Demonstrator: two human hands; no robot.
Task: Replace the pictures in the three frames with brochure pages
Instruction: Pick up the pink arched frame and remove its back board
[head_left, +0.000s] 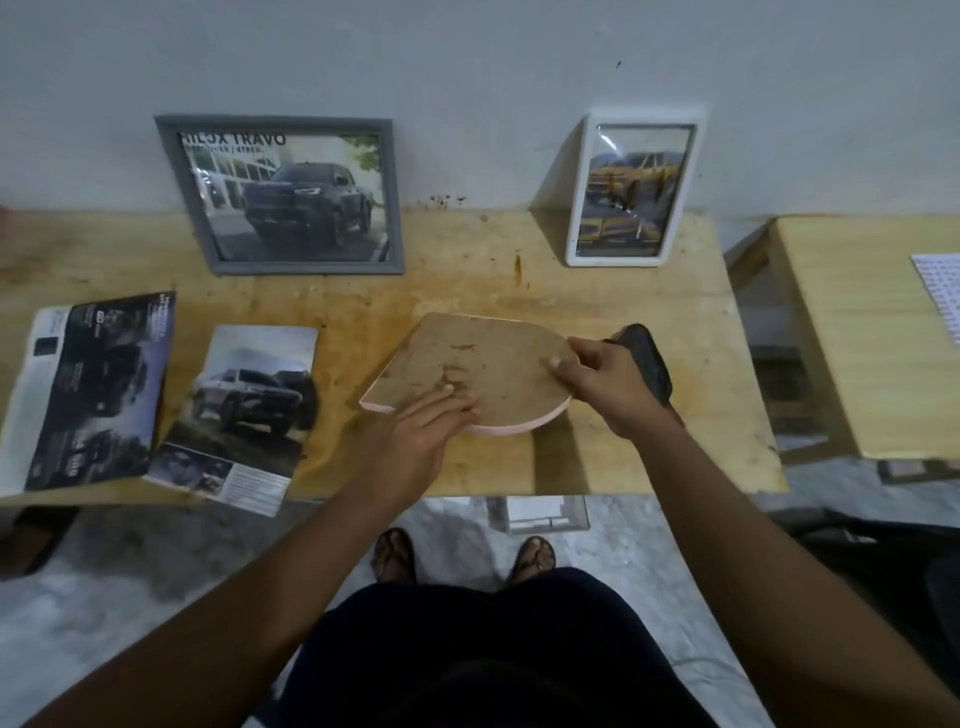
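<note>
Lying face down near the middle of the worktop (623, 457), the pink frame (467, 364) shows its stained brown backing board, with a pale pink rim visible along the near edge. One side of it is straight and the side toward the person is curved. The left hand (421, 441) rests on the near part of the backing with its fingers straight and close together, pressed flat against the board. The right hand (597, 384) pinches the frame's right edge, thumb on top of the backing and the other fingers curled below the rim. Just behind that hand sits a dark object (647, 364), possibly the frame's stand or a phone; the view is too blurred to tell.

At the back, a grey frame (291, 197) leans against the wall and holds a picture of a dark pickup truck. To its right a white frame (631, 192) stands upright against the wall with a yellow vehicle picture inside. Two brochure pages lie on the left of the worktop: a dark page (88, 389) at the far left edge and a truck page (244, 410) just beside it, overhanging the near edge.
</note>
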